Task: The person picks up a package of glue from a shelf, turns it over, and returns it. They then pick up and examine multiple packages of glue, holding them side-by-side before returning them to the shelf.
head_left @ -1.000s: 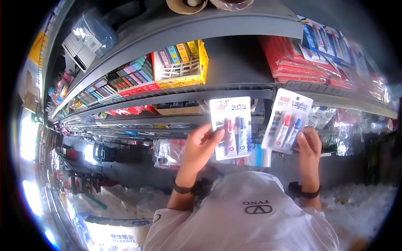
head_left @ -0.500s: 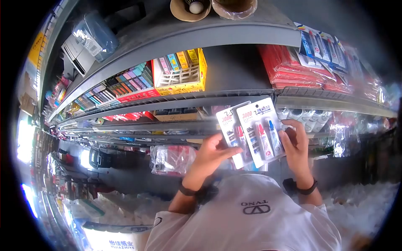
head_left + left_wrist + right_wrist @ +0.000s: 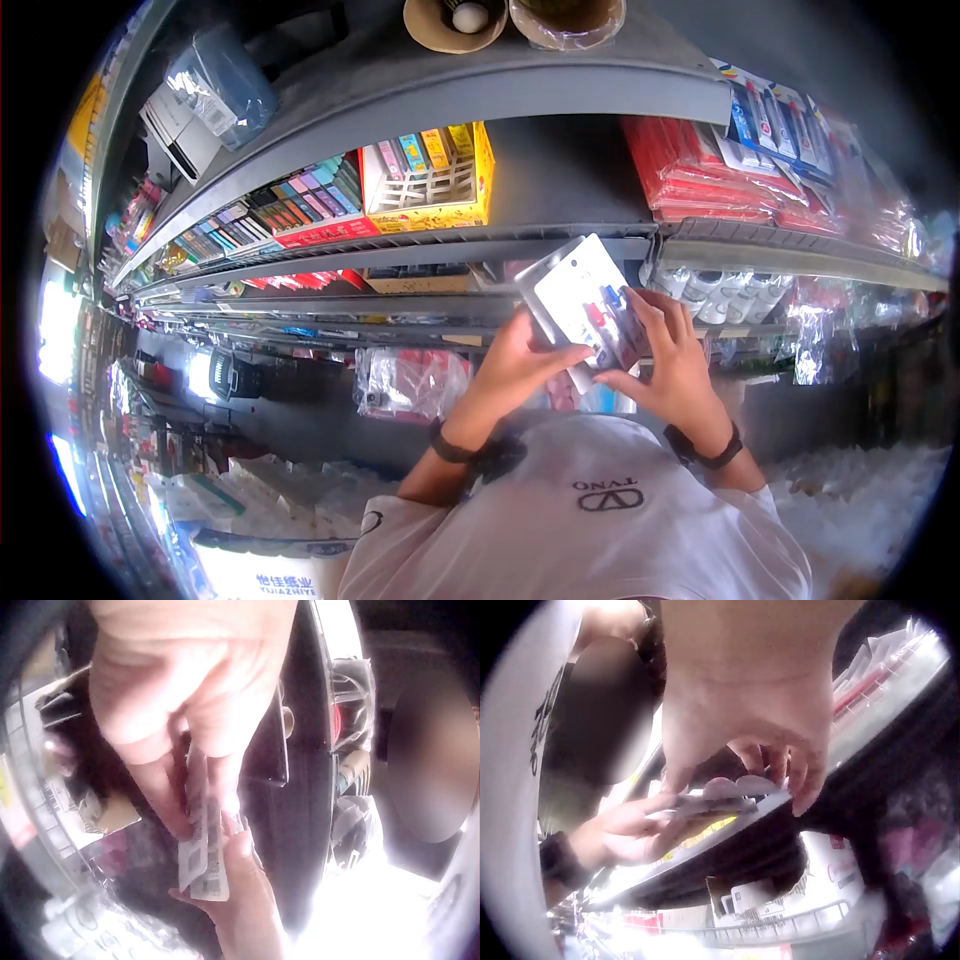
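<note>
Over the last second the two packs have come together: first held apart, one in each hand, then overlapping, they now lie nearly face over back. The front white blister card with red and blue tubes [image 3: 592,300] covers most of the rear white blister card [image 3: 582,378], which shows along the edge towards the left hand [image 3: 515,368]. That hand pinches the pair at its near left edge, thumb on top. The right hand [image 3: 680,375] grips the opposite side, thumb at the near edge and fingers bent along the far right one. The pair is tilted, with glare dulling the print. As I judge it, the two packs can now be handled as one, though the edges do not look fully squared.

Beyond the hands runs a grey metal shelf edge [image 3: 430,239], close behind the cards in the head view; whether they touch it I cannot tell. Farther off, a yellow cardboard display box [image 3: 430,216] stands beyond the left hand and red plastic-wrapped packs [image 3: 690,185] beyond the right, with dark shelf surface between. The white shirt [image 3: 600,450] bounds the near side; sideways room looks easier.
</note>
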Demonstrator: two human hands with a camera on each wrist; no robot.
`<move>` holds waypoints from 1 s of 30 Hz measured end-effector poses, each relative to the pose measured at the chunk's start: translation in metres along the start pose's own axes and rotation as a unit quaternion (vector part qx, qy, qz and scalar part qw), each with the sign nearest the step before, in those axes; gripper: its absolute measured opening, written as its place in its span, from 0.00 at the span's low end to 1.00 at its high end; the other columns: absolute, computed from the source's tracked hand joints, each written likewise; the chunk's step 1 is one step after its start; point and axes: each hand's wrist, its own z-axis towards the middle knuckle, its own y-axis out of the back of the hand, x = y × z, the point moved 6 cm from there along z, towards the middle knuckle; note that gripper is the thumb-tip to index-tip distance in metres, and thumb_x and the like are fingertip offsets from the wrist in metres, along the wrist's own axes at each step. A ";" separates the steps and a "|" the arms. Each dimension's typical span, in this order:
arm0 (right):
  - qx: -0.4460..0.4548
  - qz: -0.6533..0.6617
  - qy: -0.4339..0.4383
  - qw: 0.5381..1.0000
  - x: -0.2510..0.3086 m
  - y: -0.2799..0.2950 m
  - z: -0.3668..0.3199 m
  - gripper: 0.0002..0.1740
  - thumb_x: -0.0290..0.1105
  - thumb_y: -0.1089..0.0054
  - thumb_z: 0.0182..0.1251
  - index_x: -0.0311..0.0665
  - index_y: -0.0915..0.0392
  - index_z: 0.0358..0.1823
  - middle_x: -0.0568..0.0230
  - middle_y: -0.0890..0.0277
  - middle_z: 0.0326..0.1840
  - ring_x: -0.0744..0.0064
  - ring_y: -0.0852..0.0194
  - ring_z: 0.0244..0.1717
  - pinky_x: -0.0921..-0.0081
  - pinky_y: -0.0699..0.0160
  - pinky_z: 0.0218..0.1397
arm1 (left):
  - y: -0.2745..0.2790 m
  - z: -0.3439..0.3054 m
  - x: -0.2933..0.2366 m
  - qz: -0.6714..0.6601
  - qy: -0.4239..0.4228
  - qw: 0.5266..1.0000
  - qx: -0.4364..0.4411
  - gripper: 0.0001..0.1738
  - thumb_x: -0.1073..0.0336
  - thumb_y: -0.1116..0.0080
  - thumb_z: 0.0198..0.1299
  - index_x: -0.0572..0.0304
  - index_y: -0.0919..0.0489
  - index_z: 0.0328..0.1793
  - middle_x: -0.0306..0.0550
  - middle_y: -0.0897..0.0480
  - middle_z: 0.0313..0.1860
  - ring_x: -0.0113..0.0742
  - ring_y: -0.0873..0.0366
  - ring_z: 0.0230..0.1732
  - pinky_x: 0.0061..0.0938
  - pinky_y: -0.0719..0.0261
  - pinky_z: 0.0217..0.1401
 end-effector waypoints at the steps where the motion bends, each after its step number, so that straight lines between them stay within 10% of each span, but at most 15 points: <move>1: -0.009 -0.036 0.015 0.999 0.004 0.000 0.002 0.49 0.49 0.24 0.51 0.35 0.37 0.71 0.51 0.31 0.61 0.49 0.31 0.58 0.59 0.26 0.60 | -0.001 0.000 0.000 0.004 0.000 1.000 -0.001 0.30 0.71 0.29 0.57 0.69 0.31 0.64 0.46 0.18 0.55 0.29 0.21 0.55 0.26 0.21 0.57; 8: 0.012 0.078 -0.044 0.996 -0.018 -0.006 -0.001 0.53 0.45 0.22 0.48 0.30 0.40 0.72 0.49 0.33 0.66 0.53 0.30 0.63 0.61 0.28 0.64 | 0.008 0.003 0.002 0.048 0.025 0.998 -0.016 0.26 0.69 0.34 0.63 0.66 0.30 0.65 0.44 0.19 0.54 0.28 0.21 0.52 0.25 0.22 0.55; 12: 0.032 0.543 -0.186 0.818 -0.047 -0.005 -0.018 0.54 0.48 0.23 0.51 0.30 0.42 0.73 0.51 0.32 0.69 0.64 0.31 0.67 0.63 0.28 0.66 | 0.022 0.007 0.003 -0.147 0.045 0.986 -0.067 0.19 0.68 0.47 0.71 0.62 0.30 0.65 0.42 0.21 0.48 0.29 0.23 0.44 0.26 0.22 0.48; 18: 0.022 0.809 -0.129 0.573 -0.077 -0.012 -0.041 0.54 0.60 0.39 0.55 0.36 0.45 0.77 0.33 0.42 0.73 0.35 0.35 0.68 0.40 0.28 0.63 | 0.036 0.004 0.017 -0.401 0.062 0.909 0.100 0.24 0.49 0.50 0.71 0.62 0.28 0.60 0.38 0.28 0.31 0.28 0.32 0.27 0.24 0.33 0.32; 30: 0.008 0.913 -0.059 0.404 -0.102 -0.013 -0.056 0.54 0.73 0.50 0.60 0.40 0.45 0.77 0.42 0.35 0.66 0.48 0.29 0.51 0.60 0.37 0.42 | 0.031 -0.017 -0.003 -0.412 0.083 0.907 0.024 0.37 0.42 0.49 0.68 0.70 0.33 0.67 0.49 0.24 0.46 0.33 0.29 0.35 0.23 0.32 0.31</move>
